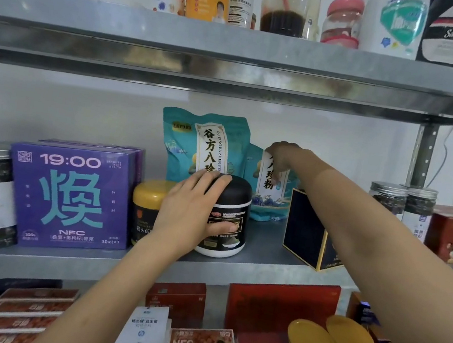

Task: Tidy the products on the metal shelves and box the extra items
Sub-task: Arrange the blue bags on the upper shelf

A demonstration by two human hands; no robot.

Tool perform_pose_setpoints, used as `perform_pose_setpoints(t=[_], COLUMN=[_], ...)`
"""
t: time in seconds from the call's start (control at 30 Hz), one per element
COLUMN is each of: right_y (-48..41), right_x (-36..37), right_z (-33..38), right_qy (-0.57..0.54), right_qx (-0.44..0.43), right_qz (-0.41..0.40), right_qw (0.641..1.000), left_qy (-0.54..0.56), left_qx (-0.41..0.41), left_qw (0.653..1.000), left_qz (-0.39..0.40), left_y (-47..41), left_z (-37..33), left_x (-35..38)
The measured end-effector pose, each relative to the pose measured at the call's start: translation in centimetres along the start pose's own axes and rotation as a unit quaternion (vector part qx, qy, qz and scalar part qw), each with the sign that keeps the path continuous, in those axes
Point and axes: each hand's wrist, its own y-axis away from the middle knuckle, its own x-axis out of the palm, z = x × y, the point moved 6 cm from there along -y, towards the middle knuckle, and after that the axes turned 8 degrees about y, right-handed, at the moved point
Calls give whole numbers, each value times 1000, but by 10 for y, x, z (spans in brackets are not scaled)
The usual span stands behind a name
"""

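1. The round black-lidded jar with a dark label and white base [237,202] stands upright near the front middle of the grey metal shelf [263,253].
2. The left hand [190,210] grips this jar from its left side. The fingers spread over the lid's top edge and the thumb presses across the front label.
3. The right hand [280,157] reaches farther back. Its fingers are curled down over the top edge of a small teal pouch with a white label [267,192] and hold it.
4. That pouch stands at the far side of the shelf, just right of a larger teal pouch with a white label [203,144], which rises behind the black-lidded jar.
5. A dark jar with a yellow lid [147,203] sits just left of the black-lidded jar, partly hidden by the left hand.
6. Further left stands a purple cardboard box printed with teal characters [69,194].
7. A navy box with gold edging [306,239] stands to the right, under the right forearm.
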Motion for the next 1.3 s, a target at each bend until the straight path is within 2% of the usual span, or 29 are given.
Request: perform_pose_setpoints(t=[0.1,0.33,0.47,0.57,0.73,0.83,1.0,1.07,1.13,1.3], right_y=[11,34,54,74,112,144,203,226,248,295], right_x=[1,-6,-14,-24,-27,-23,-12,-9,-4,11], right_z=[-5,-35,-63,-67,-53,-47,-41,-40,-40,-36], right_qy=[-10,53,35,63,80,79,110,82,37,-30], right_qx=[22,112,150,129,54,42,1,-15,-35,-72], right_qz=[-25,-120,-242,-339,-429,-513,-667,-713,-746,-782], right_qw=[999,985,958,930,898,853,737,696,664,618], left_qy=[4,9,4,6,14,23,36,45,85,217], left_qx=[-2,-6,-12,-18,-28,-36,-54,-42,-17,51], left_qw=[1000,1000,1000,1000,999,998,994,997,996,971], left_qz=[5,13,16,24,38,46,91,55,-16,-90], left_y=[0,1,1,1,2,3,0,-3,-3,-5], left_z=[0,-2,-2,-2,-6,-8,-8,-16,-32,-79], left_x=[0,-3,-4,-4,-7,-9,-8,-13,-21,-33])
